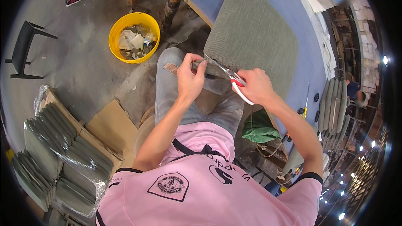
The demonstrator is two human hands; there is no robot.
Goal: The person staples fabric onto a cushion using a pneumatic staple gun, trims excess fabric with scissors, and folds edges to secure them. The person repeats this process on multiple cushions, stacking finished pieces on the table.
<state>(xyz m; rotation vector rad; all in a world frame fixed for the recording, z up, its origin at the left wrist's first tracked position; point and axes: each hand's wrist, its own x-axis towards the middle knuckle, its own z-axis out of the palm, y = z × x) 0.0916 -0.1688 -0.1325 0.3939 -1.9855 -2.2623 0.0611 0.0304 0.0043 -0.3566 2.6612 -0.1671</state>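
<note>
One large grey-green fabric seat pad (pixel 251 37) is counted, one pair of red-and-white-handled scissors (pixel 232 79), one round yellow plastic bucket (pixel 134 37), one black metal stool (pixel 25 48), two hands.

Clear plastic-wrapped bundle of grey-green seat pads (pixel 63 150), lower left on flattened brown cardboard (pixel 113 125); crumpled wrappers in round yellow plastic tub (pixel 121 25), upper left.

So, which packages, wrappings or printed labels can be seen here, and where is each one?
Clear plastic wrapping: lower left, around stacked grey-green seat pads on the floor.
Flat brown cardboard sheet: on the floor beside that stack.
Shield-shaped black-outlined badge: on the pink shirt, bottom centre.
Round yellow plastic bucket: upper left, holding scraps and wrappers.
No screens or signs are visible.
</note>
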